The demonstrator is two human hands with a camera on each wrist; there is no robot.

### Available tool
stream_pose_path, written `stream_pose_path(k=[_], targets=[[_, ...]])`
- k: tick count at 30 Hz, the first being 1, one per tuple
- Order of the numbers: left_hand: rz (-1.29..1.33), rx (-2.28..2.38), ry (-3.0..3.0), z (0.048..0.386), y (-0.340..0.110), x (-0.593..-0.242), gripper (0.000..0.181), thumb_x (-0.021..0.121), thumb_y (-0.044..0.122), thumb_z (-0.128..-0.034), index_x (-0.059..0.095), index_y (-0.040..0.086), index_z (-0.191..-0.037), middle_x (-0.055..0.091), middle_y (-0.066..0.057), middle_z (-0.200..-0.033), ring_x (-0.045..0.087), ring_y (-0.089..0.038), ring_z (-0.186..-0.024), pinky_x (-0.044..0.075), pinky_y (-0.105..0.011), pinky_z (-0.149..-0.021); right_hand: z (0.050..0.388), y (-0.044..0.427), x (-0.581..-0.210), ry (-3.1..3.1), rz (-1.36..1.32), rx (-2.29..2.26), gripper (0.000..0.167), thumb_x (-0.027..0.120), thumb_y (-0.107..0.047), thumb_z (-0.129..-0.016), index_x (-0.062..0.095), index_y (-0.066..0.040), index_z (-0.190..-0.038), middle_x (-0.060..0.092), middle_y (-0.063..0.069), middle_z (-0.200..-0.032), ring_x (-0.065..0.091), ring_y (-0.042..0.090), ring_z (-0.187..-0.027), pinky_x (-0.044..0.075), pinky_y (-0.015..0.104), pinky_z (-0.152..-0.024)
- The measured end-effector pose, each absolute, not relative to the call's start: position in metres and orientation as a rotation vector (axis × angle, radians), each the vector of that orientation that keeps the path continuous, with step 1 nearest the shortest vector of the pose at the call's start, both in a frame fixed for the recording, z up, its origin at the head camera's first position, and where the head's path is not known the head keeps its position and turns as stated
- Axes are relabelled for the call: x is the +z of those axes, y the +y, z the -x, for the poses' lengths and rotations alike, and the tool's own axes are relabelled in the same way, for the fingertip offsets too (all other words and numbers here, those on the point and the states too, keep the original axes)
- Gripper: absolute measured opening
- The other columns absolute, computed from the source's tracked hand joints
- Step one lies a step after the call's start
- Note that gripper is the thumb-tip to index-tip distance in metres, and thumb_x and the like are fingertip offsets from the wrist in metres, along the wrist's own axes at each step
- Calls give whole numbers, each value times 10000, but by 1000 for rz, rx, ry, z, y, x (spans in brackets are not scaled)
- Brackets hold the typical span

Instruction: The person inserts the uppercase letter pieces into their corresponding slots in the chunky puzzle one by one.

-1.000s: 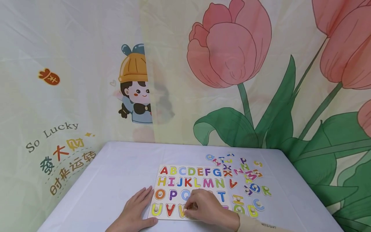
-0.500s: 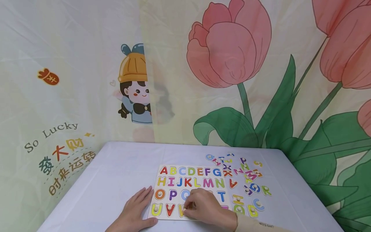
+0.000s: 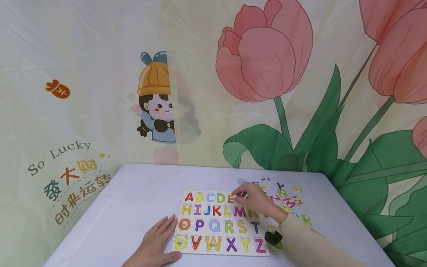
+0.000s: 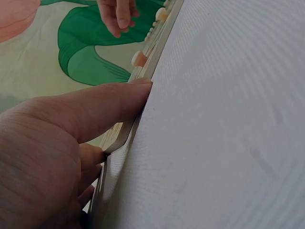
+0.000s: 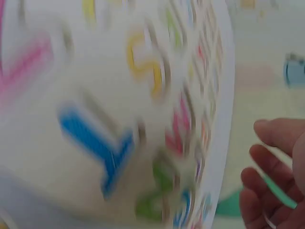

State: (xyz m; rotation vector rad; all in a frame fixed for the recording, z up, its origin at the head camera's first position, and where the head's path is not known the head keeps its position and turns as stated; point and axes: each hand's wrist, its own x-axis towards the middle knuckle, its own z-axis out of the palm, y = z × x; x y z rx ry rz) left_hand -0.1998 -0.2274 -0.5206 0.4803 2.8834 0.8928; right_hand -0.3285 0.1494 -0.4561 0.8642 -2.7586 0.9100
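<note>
A white alphabet board (image 3: 200, 253) lies on the table in the head view. Knobbed pieces sit in its O (image 3: 184, 224), U (image 3: 180, 242), V (image 3: 196, 243) and W (image 3: 213, 243) places. The left hand (image 3: 151, 241) rests along the board's left side; in the left wrist view its thumb (image 4: 114, 102) touches the board edge (image 4: 159, 45). Over the upper right part of the board is the right hand (image 3: 255, 198), partly hiding that corner. In the right wrist view the right hand (image 5: 281, 167) holds nothing, its fingers loosely bent and apart.
Loose letter pieces lie right of and behind the board, among them a green R (image 3: 307, 220), a purple P (image 3: 280, 186) and a blue Q (image 3: 241, 181); the right sleeve (image 3: 307, 241) covers some. A printed curtain (image 3: 200, 155) hangs behind the table (image 3: 133, 193).
The right hand has let go of the W piece and moved up and to the right, uncovering R, S, X, Y and Z. The left hand has stayed in place.
</note>
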Motion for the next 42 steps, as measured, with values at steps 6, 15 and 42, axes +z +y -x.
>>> stream_pose_path(k=[6, 15, 42], targets=[[-448, 884, 2874, 198, -226, -519, 1095, 822, 600, -816, 376, 30, -1637, 319, -135, -1726, 216, -454, -1588, 206, -762, -1204, 387, 182, -460, -2795, -749, 884, 207, 764, -75, -984, 806, -90, -1186, 721, -6, -1033, 622, 140, -925, 566, 245, -744], [-442, 860, 2902, 199, -227, -523, 1100, 825, 617, -801, 398, 30, -1627, 347, -127, -1714, 244, -442, -1579, 234, -758, -1197, 421, 188, -471, -2914, -611, 840, 233, 734, -89, -1005, 800, -122, -1227, 686, 9, -1091, 601, 180, -984, 584, 365, -887], [-436, 869, 2894, 200, -224, -520, 1099, 823, 626, -808, 391, 48, -1636, 324, -124, -1726, 220, -445, -1587, 213, -748, -1211, 432, 173, -476, -2932, -548, 726, 128, 791, -197, -979, 846, -191, -1094, 680, -72, -974, 599, 116, -864, 567, 315, -815]])
